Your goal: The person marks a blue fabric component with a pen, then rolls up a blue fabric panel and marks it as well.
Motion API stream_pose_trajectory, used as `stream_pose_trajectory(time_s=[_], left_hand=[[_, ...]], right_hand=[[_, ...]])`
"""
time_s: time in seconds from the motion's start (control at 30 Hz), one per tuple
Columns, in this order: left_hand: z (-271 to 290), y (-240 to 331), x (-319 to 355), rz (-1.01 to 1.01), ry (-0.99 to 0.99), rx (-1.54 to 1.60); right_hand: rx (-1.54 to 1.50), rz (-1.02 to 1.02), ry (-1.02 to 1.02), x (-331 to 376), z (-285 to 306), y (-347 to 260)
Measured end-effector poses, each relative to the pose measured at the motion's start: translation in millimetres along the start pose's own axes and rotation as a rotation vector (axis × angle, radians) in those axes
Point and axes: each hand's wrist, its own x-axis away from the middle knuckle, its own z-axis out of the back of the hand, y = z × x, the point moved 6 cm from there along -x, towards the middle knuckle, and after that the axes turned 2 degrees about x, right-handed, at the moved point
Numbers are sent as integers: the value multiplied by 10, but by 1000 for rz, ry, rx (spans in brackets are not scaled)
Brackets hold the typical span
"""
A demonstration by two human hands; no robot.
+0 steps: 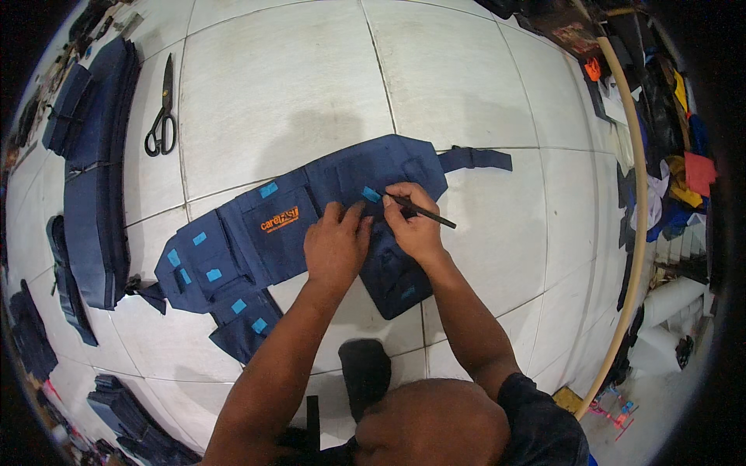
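Note:
A navy fabric piece with sewn pockets (284,256), orange printing and several light-blue patches is spread on the tiled floor, running from lower left to upper right. My right hand (413,227) is closed around a slim black pen (431,214), its tip end by a light-blue patch (371,193). Fingers apart, my left hand (336,242) rests on the fabric just left of that patch. A navy strap (486,159) with a buckle sticks out at the right end. Lower flaps (395,291) hang toward me, partly covered by my arms.
Black-handled scissors (162,128) lie at upper left, beside tied stacks of navy fabric (97,186). More navy bundles (132,415) sit at lower left. A curved tan edge (639,194) separates the right side, where mixed cloth scraps (684,182) and white rolls (672,303) are heaped.

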Motion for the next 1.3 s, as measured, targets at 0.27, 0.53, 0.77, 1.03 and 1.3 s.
stream_pose_trajectory(time_s=[0.27,0.53,0.77,1.03,1.3], left_hand=[[-164,-83,2,-76,7,-87],[-162,-72,-42,-119,-32,-83],[-164,-63,-51,-122,-39,-92],[-155,-63,-59,-120,-47,-109],[-133,-55,-57,-123,-55,-95]], right_hand=[[83,18,-34,51,-76,49],[112,2,-29,57,-146,137],[123,12,-40,53,-165,147],[154,-28,-48,68,-153,154],[131,23,-33,54,-165,155]])
